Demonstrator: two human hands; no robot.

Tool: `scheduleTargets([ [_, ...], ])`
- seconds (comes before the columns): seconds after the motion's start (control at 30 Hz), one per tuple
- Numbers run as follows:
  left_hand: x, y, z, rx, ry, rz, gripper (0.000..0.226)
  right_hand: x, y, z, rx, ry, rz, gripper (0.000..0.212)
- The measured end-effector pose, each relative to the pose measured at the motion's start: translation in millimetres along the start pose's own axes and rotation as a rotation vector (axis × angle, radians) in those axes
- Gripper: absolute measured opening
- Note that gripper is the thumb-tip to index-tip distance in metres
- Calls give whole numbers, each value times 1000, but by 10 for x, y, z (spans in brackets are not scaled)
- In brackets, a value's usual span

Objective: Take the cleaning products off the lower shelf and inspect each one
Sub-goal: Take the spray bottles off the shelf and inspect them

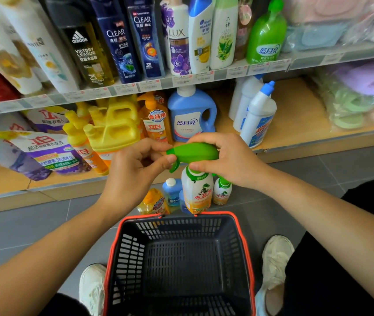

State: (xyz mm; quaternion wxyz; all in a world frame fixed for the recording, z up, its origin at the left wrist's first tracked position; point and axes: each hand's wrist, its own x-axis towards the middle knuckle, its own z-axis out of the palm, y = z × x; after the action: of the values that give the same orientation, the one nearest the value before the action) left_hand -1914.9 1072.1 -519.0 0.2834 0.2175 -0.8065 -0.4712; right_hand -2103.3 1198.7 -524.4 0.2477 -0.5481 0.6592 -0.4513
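Spray bottle (196, 192), smooth green plastic nozzle (193, 152)

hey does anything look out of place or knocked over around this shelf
Yes. Several bottles stand on the floor tiles in front of the lower shelf, not on it. The purple refill pouches at the shelf's left lean forward over the edge. No spills or damage visible.

spray bottle (197, 192) | white-orange, green trigger head | upright | held above floor, seemingly

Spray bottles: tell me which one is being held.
The larger spray bottle, gripped at its green trigger head by both hands; the smaller one stands untouched on the floor behind.
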Motion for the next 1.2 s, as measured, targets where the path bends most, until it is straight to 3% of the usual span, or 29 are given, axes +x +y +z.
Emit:
scheduleTargets([
  [0.1, 37, -15, -15, -68, -54, -45, 16, 3, 8, -17, 15, 0, 3, 37],
  [0.27, 55, -43, -56, -327, -163, -212, 28, 8, 57, -22, 47, -16, 23, 36],
  [0.43, 67, -55, -49, -621, -147, -387, 28, 15, 21, -58, 112, -44, -7, 39],
  [0.57, 52, -56, -37, -680, -162, -423, 25, 23, 21, -62, 129, -75, -16, 39],
  [0.9, 109, -75, -65, -671, -197, -372, 23, 30, 110, -59, 253, -61, 30, 40],
  [1.0, 122, -160, -72, -442, -164, -340, 27, 37, 124, -41, 351, -2, 91, 39],
  [1.07, 89, -222, -37, -274, -202, -328, 34, 44, 117, -43, 451, 42, 125, 37],
  [1.2, -37, -316, 88, -170, -369, -434, 66, 81, 109, -87, 622, 120, 197, 34],
])
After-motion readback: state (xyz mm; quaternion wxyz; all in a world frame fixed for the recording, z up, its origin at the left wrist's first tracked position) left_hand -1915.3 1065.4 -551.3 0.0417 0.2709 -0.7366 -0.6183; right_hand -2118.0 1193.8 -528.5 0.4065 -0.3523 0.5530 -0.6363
